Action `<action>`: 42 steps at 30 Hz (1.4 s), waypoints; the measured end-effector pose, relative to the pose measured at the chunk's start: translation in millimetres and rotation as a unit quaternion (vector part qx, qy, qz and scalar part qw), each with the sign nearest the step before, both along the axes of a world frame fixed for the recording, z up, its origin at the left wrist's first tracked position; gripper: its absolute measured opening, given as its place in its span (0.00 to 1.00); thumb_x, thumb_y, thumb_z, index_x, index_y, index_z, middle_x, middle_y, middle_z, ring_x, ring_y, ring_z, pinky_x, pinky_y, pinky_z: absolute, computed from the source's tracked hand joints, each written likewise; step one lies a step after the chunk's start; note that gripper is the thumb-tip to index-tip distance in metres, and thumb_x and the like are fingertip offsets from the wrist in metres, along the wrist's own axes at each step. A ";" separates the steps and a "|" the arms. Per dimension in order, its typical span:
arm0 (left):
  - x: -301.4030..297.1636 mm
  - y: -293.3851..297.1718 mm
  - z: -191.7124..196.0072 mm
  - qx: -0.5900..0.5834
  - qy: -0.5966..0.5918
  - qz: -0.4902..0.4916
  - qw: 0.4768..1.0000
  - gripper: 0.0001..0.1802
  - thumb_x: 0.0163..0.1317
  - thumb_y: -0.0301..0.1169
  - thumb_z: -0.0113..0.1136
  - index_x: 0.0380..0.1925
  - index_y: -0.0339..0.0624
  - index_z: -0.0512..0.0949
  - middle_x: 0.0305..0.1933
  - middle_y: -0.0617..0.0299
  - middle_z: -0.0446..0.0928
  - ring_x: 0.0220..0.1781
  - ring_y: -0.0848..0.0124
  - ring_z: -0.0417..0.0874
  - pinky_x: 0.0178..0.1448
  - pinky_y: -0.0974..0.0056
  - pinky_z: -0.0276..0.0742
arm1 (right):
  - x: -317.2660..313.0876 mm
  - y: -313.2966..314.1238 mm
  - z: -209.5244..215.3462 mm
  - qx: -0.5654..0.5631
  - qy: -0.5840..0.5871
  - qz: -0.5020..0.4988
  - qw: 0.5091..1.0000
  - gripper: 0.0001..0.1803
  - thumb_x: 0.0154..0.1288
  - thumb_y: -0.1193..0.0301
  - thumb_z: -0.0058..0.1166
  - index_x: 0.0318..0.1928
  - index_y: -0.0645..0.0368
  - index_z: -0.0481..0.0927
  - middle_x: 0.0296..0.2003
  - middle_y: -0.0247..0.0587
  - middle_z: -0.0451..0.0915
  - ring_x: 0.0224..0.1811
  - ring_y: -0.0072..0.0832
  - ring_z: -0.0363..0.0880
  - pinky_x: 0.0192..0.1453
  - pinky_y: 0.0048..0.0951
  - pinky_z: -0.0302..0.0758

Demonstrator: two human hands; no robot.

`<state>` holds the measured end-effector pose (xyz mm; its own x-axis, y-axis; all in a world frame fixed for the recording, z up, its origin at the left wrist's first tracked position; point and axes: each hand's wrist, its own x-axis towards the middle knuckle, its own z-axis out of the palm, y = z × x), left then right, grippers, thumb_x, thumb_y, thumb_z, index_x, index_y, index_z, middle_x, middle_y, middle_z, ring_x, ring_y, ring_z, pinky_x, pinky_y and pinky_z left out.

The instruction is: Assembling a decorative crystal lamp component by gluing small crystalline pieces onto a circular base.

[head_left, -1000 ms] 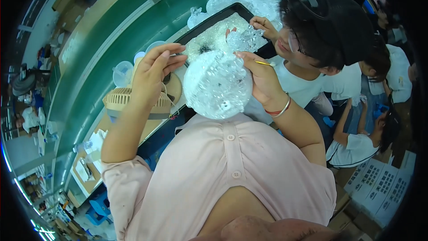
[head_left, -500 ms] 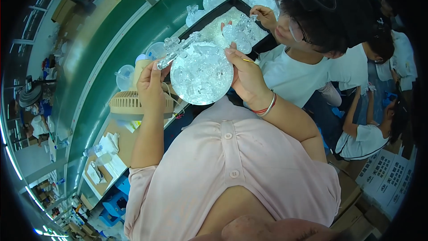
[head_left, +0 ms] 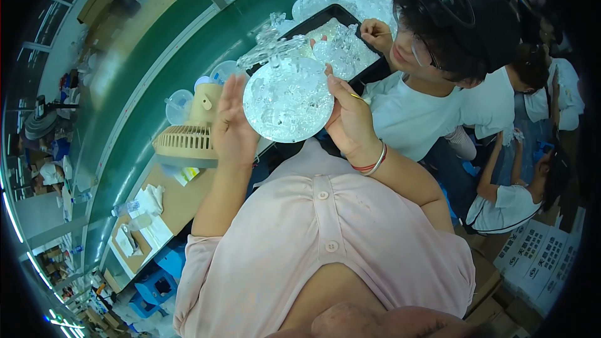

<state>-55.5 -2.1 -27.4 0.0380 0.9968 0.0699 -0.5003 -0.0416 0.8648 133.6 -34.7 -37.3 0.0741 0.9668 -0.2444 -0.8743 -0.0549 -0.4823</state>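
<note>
I have the disc (head_left: 288,99) up in front of me, its edge gripped in my right hand (head_left: 352,116) at 3 o'clock. My left hand (head_left: 235,124) is unfurled at 9 o'clock, just beside it; I can't tell if they touch. The tray (head_left: 370,70) lies at 1 o'clock, the fan (head_left: 184,144) at 8.

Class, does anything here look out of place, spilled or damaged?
Only a minor oddity: a crumpled white sheet at left looks untidy. The disc in the right hand shows no visible break; granules lie inside the tray.
</note>
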 end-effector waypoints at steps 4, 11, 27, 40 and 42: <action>18.4 -11.4 18.1 -0.177 -0.357 -0.179 0.899 0.29 0.66 0.46 0.39 0.59 0.35 0.60 0.62 0.49 0.63 0.64 0.55 0.62 0.67 0.54 0.57 | -10.1 -3.6 4.8 -0.011 -0.017 -0.004 1.000 0.18 0.69 0.68 0.41 0.56 0.61 0.65 0.52 0.38 0.71 0.54 0.26 0.70 0.60 0.32 0.65; 1.5 -12.5 32.9 -0.233 -0.416 -0.228 0.849 0.32 0.66 0.52 0.37 0.59 0.35 0.61 0.62 0.48 0.63 0.64 0.54 0.63 0.67 0.51 0.56 | 11.0 -13.5 26.0 0.069 -0.170 0.111 0.977 0.21 0.72 0.62 0.32 0.53 0.66 0.68 0.49 0.44 0.73 0.52 0.30 0.71 0.57 0.32 0.67; -11.9 -49.5 67.8 -0.172 -0.460 -0.259 0.832 0.28 0.68 0.49 0.35 0.59 0.42 0.63 0.61 0.54 0.65 0.63 0.58 0.65 0.66 0.52 0.58 | -3.5 -61.3 131.7 0.428 -0.683 -0.123 0.579 0.19 0.69 0.57 0.39 0.33 0.61 0.70 0.21 0.46 0.78 0.14 0.21 0.67 0.19 0.20 0.62; -10.1 -49.2 46.3 -0.190 -0.484 -0.266 0.812 0.31 0.67 0.52 0.32 0.59 0.39 0.62 0.59 0.54 0.67 0.61 0.60 0.67 0.64 0.53 0.61 | -19.9 -48.2 129.5 0.308 -0.771 -0.093 0.550 0.09 0.51 0.76 0.62 0.27 0.61 0.73 0.21 0.38 0.76 0.18 0.31 0.74 0.20 0.24 0.68; -9.7 -48.1 49.2 -0.168 -0.464 -0.267 0.828 0.32 0.67 0.52 0.32 0.59 0.38 0.61 0.60 0.54 0.66 0.61 0.59 0.67 0.64 0.53 0.61 | -18.2 -47.5 137.8 0.361 -0.804 -0.060 0.468 0.09 0.50 0.74 0.63 0.27 0.60 0.73 0.21 0.37 0.76 0.18 0.30 0.74 0.21 0.23 0.68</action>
<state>-65.2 -50.2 21.8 0.5651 0.8241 0.0375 -0.8250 0.5650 0.0158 115.3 -82.3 100.6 -0.3350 0.7198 0.6080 0.6758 0.6332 -0.3773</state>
